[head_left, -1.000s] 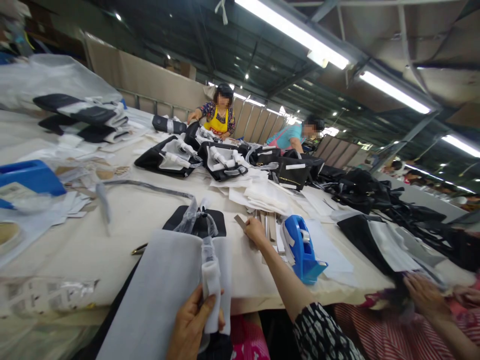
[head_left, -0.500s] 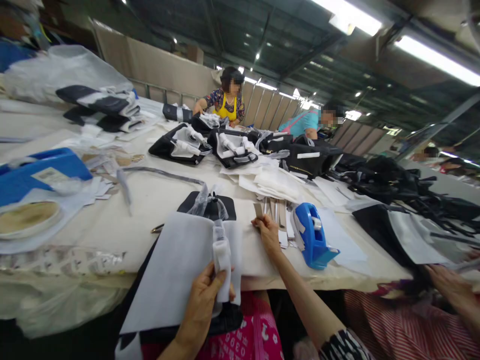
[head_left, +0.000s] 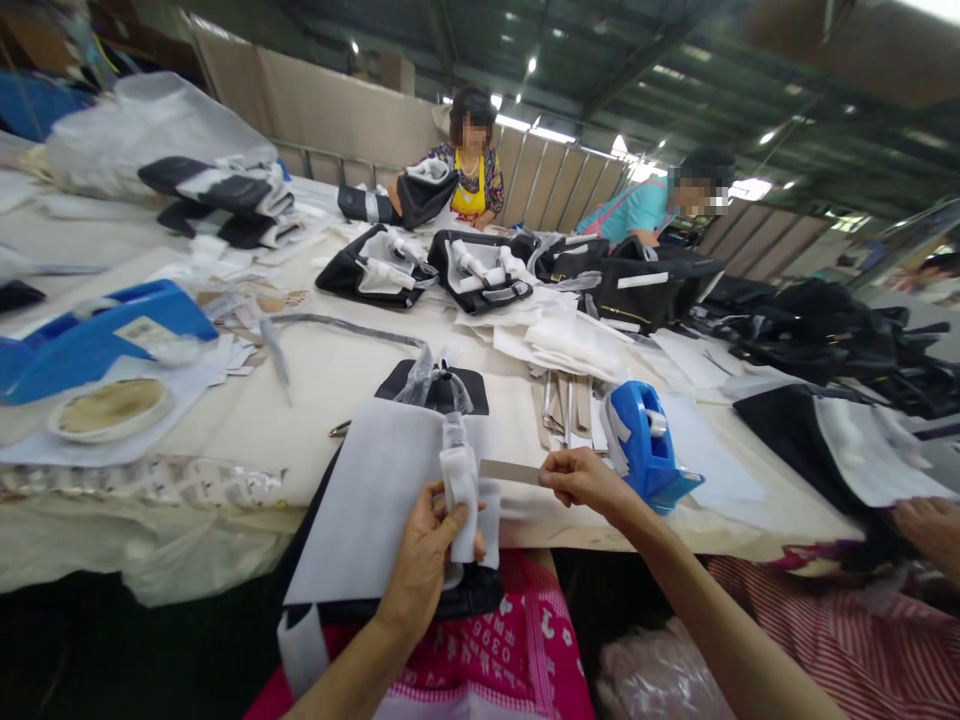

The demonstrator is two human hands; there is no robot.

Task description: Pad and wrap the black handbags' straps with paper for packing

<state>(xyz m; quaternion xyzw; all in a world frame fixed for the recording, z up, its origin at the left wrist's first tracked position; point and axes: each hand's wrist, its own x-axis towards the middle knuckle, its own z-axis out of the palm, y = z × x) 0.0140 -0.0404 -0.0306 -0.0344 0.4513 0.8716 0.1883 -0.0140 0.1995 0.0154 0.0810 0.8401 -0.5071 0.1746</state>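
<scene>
A black bag (head_left: 480, 592) lies over the table's front edge, a white sheet (head_left: 367, 500) spread on it. My left hand (head_left: 429, 545) is closed around a white foam wrap (head_left: 460, 490) on the bag's strap; some of its fingers are hidden behind the foam. Clear film covers the strap's upper part. Between the thumb and fingers of my right hand (head_left: 583, 481) is a thin grey-brown strip (head_left: 510, 471), its far end close beside the foam. More such strips (head_left: 564, 408) lie in a pile behind that hand.
A blue tape dispenser (head_left: 646, 440) stands right of the strips; another blue dispenser (head_left: 142, 325) and a round dish (head_left: 112, 410) are at left. Wrapped black bags (head_left: 480, 270) sit farther back. Two people work across the table; a co-worker's hand (head_left: 930, 525) is at right.
My right hand has lifted the strip from beside the pile and brought it toward me, its end now by the foam. My left hand keeps its hold. The view has shifted somewhat.
</scene>
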